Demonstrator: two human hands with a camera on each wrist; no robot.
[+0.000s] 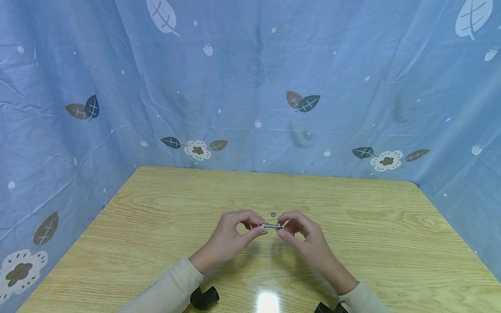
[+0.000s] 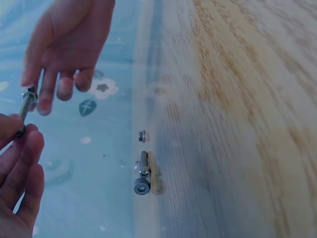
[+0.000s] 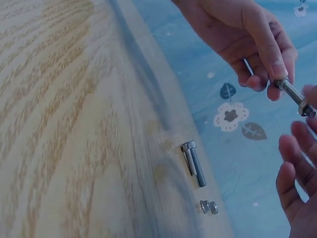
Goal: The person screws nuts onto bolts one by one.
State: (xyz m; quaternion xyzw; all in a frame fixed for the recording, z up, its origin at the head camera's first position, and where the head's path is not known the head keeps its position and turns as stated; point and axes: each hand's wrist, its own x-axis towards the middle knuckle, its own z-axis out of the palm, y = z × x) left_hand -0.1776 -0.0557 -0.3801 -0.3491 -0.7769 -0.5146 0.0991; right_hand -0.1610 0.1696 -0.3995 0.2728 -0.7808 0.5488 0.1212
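A silvery metal bolt (image 3: 293, 93) is held between the two hands, above the table. My left hand (image 1: 231, 232) pinches its head end between thumb and fingertips. Near the other end of the shank sits a hex nut (image 3: 305, 107). The thumb and index finger of my right hand (image 1: 307, 237) pinch at this nut, while the other fingers are partly spread in the left wrist view. On the tabletop beneath lies a loose socket-head bolt (image 3: 197, 166), its hex recess showing in the left wrist view. Small loose nuts (image 3: 208, 207) lie close to it.
The wood-grain table (image 1: 156, 234) stretches out on both sides of the hands. A blue curtain (image 1: 250, 87) with leaf and flower prints hangs behind it and along both sides. Dark wrist-worn gear (image 1: 204, 298) shows by the left sleeve at the bottom.
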